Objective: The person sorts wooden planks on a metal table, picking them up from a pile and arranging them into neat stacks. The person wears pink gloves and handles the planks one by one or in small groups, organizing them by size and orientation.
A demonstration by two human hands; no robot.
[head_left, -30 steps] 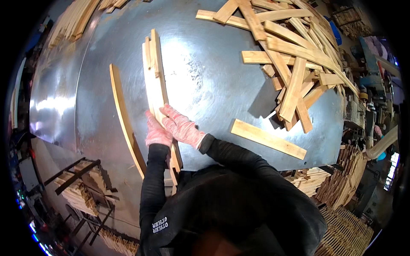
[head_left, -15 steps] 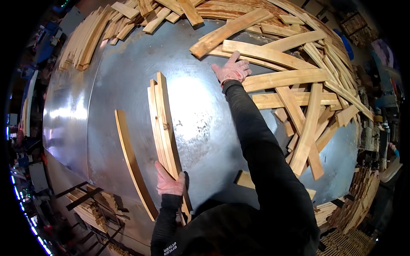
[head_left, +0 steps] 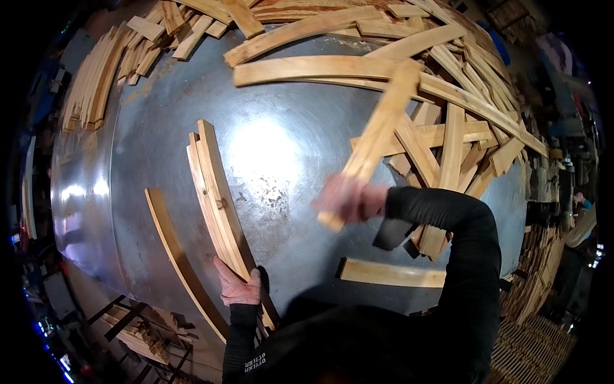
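My left hand (head_left: 239, 283), in a pale pink glove, is closed around the near end of a small bundle of wooden slats (head_left: 218, 203) on the metal table. Gloved as well, my right hand (head_left: 348, 197) is blurred by motion and grips a wooden board (head_left: 385, 118) near its lower end. That board slants up and away to the right, its far end over the loose pile. Left of the bundle lies a single narrow slat (head_left: 180, 259), apart from it. A short board (head_left: 391, 273) rests near the table's front edge, to the right.
A jumbled pile of loose boards (head_left: 451, 147) covers the right side of the metal table (head_left: 160, 137). Several slats (head_left: 96, 80) are stacked at the far left. Racks of wood (head_left: 134, 336) stand below the left front edge, with stacked wood (head_left: 543, 275) at the right.
My right hand has closed on a board from the pile and drawn it nearer, swinging it upright. Another long board has shifted left. The left hand keeps hold of the bundle.
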